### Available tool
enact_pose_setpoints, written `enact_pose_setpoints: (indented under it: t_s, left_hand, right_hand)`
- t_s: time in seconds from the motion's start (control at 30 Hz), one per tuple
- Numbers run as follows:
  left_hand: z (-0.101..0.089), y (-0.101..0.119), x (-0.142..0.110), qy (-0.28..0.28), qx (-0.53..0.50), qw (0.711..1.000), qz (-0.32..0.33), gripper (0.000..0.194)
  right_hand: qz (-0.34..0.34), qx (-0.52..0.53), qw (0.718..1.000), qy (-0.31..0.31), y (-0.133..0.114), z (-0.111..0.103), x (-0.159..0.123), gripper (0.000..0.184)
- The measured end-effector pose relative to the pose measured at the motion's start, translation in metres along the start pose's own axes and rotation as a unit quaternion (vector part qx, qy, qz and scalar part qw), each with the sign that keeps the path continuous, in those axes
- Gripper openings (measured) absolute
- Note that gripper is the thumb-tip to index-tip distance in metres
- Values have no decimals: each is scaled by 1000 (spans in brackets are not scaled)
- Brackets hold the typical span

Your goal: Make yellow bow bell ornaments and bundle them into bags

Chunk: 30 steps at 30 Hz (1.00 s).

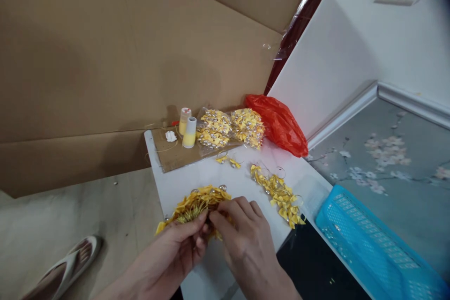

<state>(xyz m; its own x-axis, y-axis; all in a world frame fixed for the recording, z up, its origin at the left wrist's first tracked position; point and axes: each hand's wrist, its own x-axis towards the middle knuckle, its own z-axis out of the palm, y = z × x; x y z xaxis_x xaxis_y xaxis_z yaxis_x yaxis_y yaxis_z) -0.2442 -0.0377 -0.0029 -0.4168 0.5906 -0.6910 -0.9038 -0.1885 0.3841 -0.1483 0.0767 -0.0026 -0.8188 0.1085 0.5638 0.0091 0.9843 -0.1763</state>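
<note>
A thick bunch of yellow ribbon bows with silver bells [207,193] lies curved over my hands, its gold cords [191,214] gathered on the near side. My left hand [188,239] is closed round the bunch from below, thumb on the cords. The fingers of my right hand [242,225] are bent and pinched together against the bunch, close to my left thumb. What sits between the right fingertips is hidden. To the right, a row of more yellow bows [277,192] rests on the white tabletop [197,176], and a couple of loose bows [228,161] lie behind.
At the back, two yellow-and-white spools [189,133] stand on a cardboard piece [176,153] beside bagged bows [215,129] and a red plastic bag [279,124]. A blue basket [372,243] is at right. Large cardboard [105,56] walls the far side.
</note>
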Motion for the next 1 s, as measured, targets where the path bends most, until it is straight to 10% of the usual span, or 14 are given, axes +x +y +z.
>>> enact_pose_setpoints:
  t_s: [1.0]
  left_hand:
    - [-2,5,-4,-28,46,998,38,16]
  right_hand:
    - [34,-87,996,5,-5,5,-8,30]
